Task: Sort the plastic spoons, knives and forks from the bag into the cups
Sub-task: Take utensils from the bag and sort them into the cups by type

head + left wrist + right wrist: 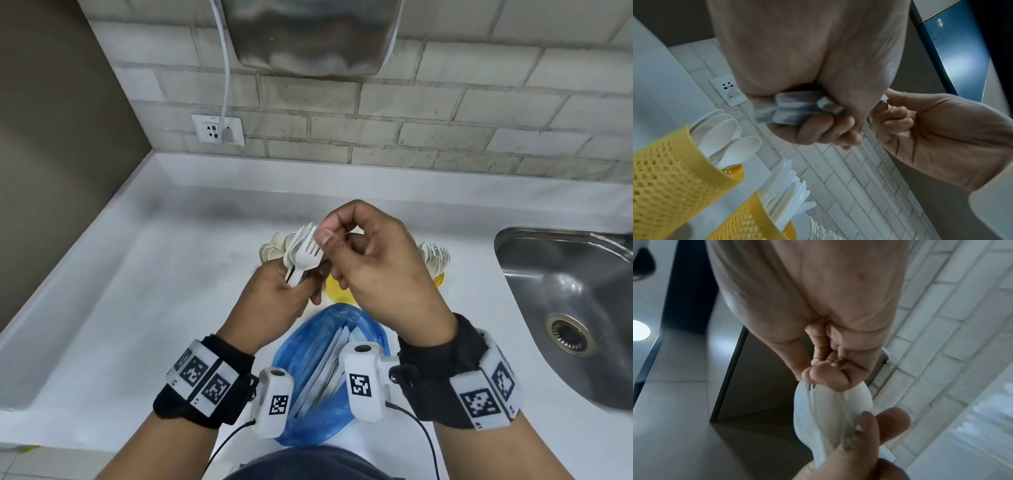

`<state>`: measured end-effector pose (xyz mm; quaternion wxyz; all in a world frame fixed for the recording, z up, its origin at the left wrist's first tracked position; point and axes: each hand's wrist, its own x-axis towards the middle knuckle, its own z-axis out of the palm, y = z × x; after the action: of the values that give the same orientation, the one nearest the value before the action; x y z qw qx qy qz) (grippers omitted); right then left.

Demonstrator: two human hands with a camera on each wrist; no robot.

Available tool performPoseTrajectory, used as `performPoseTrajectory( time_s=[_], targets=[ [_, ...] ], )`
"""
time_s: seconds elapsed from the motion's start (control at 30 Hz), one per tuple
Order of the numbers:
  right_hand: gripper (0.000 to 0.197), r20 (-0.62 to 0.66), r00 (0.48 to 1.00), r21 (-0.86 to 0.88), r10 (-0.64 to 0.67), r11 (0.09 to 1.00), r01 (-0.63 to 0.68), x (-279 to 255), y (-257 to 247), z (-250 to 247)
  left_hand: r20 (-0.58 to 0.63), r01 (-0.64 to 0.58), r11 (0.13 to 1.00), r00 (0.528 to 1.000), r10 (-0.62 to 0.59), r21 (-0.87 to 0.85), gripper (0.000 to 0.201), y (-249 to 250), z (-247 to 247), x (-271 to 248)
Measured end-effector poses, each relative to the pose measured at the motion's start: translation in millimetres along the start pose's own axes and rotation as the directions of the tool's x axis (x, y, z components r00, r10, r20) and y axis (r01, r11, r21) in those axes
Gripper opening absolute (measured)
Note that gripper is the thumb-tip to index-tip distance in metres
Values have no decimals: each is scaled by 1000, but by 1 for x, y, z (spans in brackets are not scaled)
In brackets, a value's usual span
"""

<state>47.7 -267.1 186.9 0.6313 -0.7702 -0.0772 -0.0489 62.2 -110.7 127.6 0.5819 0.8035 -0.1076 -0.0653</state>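
Observation:
My left hand (291,291) grips a bundle of white plastic cutlery (303,255) by the handles, with fork heads fanned upward. My right hand (325,236) pinches the tines of one fork at the top of that bundle (818,410). Under my wrists, the blue plastic bag (318,359) lies on the counter with more white cutlery inside. In the left wrist view, one yellow perforated cup (674,178) holds spoons (725,142) and a second cup (748,219) holds knives (785,186). A third cluster, of forks (435,257), stands behind my right hand.
A steel sink (565,308) is sunk into the white counter (137,308) at the right. On the tiled wall behind are a socket (219,130) with a white cable plugged in and a metal appliance (308,34) above.

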Motion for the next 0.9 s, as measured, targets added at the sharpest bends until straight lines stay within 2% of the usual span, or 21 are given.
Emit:
performPoseTrajectory(
  time_s=[0.1,0.2,0.23,0.3,0.4,0.57,0.67,0.77,0.83,0.9],
  targets=[
    [10,-35,998,179,42,983,-35,2,0,-6,-25,-18,1000,999,19,15,42,-3,0,1],
    [8,-53,995,316,79,947,-58,3,1,-8,-16,-28,1000,999,28,5,33,-4,1,1],
    [7,-40,996,301,80,952,-64,2,2,-7,-18,-28,1000,999,29,9,29,-5,2,2],
    [7,0,998,165,66,984,-65,-1,6,-5,-31,-25,1000,999,26,8,28,-5,2,2],
    [9,4,1000,57,3,998,-3,-4,13,-3,-26,-36,999,999,35,-16,24,-5,4,2],
    [6,-165,982,224,-95,966,131,1,7,-12,-11,-44,999,999,44,-22,22,-6,3,1],
    [6,-238,961,417,-140,879,231,5,-1,-25,-3,-33,999,999,33,-13,21,-8,4,0],
    [11,-303,943,657,-136,687,310,5,-11,-40,-2,-28,999,1000,28,-15,23,-9,4,0],
    [12,-349,926,734,-145,572,366,3,-16,-47,-4,-33,999,999,33,12,24,-10,4,1],
    [11,-392,910,724,-131,566,394,2,-16,-46,-23,-32,998,999,33,48,24,-11,5,2]
  ],
)
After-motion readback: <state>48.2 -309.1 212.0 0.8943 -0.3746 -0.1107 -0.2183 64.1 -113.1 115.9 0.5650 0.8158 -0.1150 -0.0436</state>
